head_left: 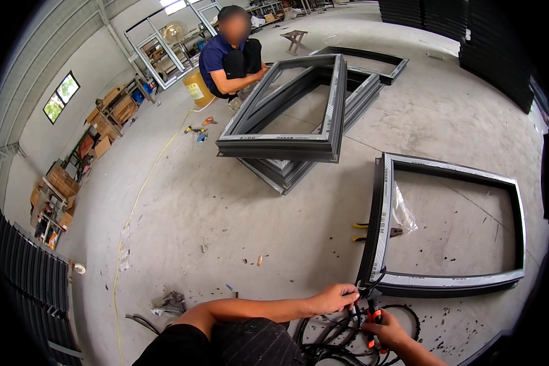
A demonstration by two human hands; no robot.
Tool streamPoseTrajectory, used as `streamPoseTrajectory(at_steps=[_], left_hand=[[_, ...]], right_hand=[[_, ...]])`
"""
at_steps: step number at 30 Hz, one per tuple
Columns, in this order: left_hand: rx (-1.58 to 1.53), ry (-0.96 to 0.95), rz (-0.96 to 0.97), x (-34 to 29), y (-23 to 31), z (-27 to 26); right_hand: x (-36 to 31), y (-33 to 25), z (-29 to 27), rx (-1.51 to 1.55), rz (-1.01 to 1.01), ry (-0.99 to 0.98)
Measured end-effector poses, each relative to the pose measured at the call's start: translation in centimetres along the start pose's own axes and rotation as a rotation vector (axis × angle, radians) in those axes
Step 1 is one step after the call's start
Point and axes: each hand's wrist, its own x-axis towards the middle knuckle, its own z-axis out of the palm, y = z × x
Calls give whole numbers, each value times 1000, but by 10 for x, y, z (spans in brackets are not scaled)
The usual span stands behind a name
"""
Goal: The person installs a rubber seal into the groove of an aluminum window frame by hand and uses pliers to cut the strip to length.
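My left hand [334, 300] pinches a black rubber strip [377, 282] beside the near left corner of a dark window frame [451, 282] lying on the floor. In my right hand [389, 332] is a pair of hand cutters [374, 317] with orange-and-black handles. Its dark jaws are close to the strip and to my left fingertips; whether they touch it cannot be made out. Loose coils of the same strip [332, 334] lie below both hands. Pliers with yellow handles [360, 232] rest under the frame's left side, their nose showing inside it.
A co-worker [232, 58] squats beyond stacked window frames [280, 138], next to a yellow bucket [196, 90]. Hand tools [196, 129] lie nearby. Crumpled plastic [169, 303] is at my left. Black profiles are stacked at the left [33, 274] and far right [494, 67].
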Motion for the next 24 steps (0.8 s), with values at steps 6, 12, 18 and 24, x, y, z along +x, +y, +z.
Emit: streamPoseTrajectory(at_steps=[6,12,18,24], left_hand=[[108,5,31,-3,-8,-5],[430,125,270,-6,4,1],[731,299,545,-16,34,11],[777,326,617,-18,44,19]], right_hand=[[1,1,8,-111,-96,-3],[5,20,-5,-440,-319,45],[-1,-3,-7,-327,-330,65],[-10,-14,-7,-347,-384,128]])
